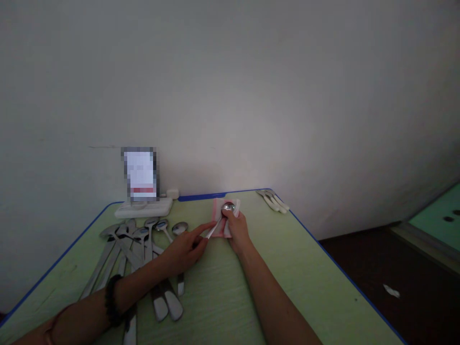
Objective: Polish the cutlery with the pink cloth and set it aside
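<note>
Dim grey wall over a pale green, blue-edged table

The bare grey wall [287, 96] fills the upper frame, and the pale green table with blue edging [287, 268] fills the lower part. Just below the centre of the frame is the shiny silver metal spoon [212, 231], its bowl up and its handle slanting down to the left. The left hand [192, 244] appears to pinch the handle between index finger and thumb. The right hand [237, 227] grasps the bowl end, thumb by the bowl, together with a thin pink-and-white square of cloth or paper [215, 208] behind it.

The step in hand looks like wiping the spoon; the next move probably calls for a steady hold on the handle while the square is pressed around the bowl. A loose pile of silver metal cutlery [149, 244] lies at lower left, and white-handled metal cutlery [272, 205] lies right of centre.

No brand or label can be read. The lit rectangular screen [142, 167] on a white plastic stand [143, 209], left of centre, is pixelated; only a red band shows, no words
</note>
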Tool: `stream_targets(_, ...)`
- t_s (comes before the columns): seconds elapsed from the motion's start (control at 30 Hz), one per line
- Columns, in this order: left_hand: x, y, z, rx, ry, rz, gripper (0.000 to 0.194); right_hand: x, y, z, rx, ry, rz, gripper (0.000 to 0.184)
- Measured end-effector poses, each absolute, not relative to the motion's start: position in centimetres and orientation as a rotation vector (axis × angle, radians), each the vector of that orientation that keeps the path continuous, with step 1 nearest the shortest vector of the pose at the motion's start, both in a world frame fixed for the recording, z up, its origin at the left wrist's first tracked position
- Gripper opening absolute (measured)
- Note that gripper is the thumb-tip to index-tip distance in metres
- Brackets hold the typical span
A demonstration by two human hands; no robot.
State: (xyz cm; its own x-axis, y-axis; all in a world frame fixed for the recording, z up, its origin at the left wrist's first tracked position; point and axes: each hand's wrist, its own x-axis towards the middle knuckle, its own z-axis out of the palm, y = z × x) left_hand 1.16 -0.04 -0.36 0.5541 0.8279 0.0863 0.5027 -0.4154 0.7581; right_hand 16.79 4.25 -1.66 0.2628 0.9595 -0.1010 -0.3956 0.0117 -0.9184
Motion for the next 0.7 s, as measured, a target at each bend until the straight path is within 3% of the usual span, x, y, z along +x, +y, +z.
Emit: stream_targets(0.7,1.29,-0.23,0.01,2.309,1.157,0.444,0.051,17.19,4.28,-1.91,-0.918,-0.721,1.201,0.027)
